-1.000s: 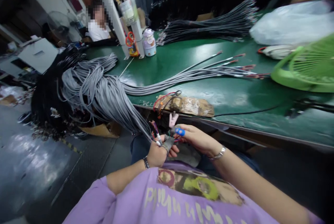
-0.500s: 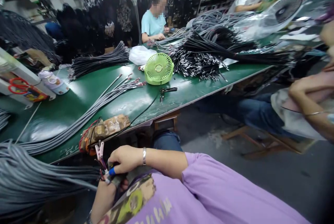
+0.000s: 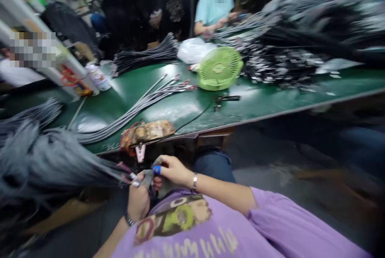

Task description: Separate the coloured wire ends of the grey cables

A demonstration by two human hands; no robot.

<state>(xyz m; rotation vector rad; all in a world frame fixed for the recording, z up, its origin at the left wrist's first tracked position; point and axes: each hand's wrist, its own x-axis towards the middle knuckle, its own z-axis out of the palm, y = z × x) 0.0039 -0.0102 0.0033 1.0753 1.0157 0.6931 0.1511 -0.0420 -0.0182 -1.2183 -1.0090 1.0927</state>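
Note:
Below the bench edge, close to my lap, both my hands are together. My left hand (image 3: 140,200) is closed around the end of a grey cable (image 3: 134,179), where reddish and white wire ends stick out beside the thumb. Grey wrapping covers some of my fingertips. My right hand (image 3: 176,171), with a blue band on one finger, is pinched against the left fingertips; whatever lies between its fingers is hidden. A pale pink clip (image 3: 140,153) stands just beyond the hands, in front of a tape-wrapped block (image 3: 153,130) with red and black wires.
A big bundle of grey cables (image 3: 60,157) hangs over the bench's left end. On the green bench (image 3: 186,109) are a green fan (image 3: 220,68), a black-handled tool (image 3: 227,99), loose grey cables (image 3: 141,107) and black cable piles (image 3: 147,57). A co-worker (image 3: 215,7) sits opposite.
My view has swung left, so the bench appears shifted right and blurred. My right hand has drawn back slightly from the left wrist towards the left fingertips, and both hands stay together.

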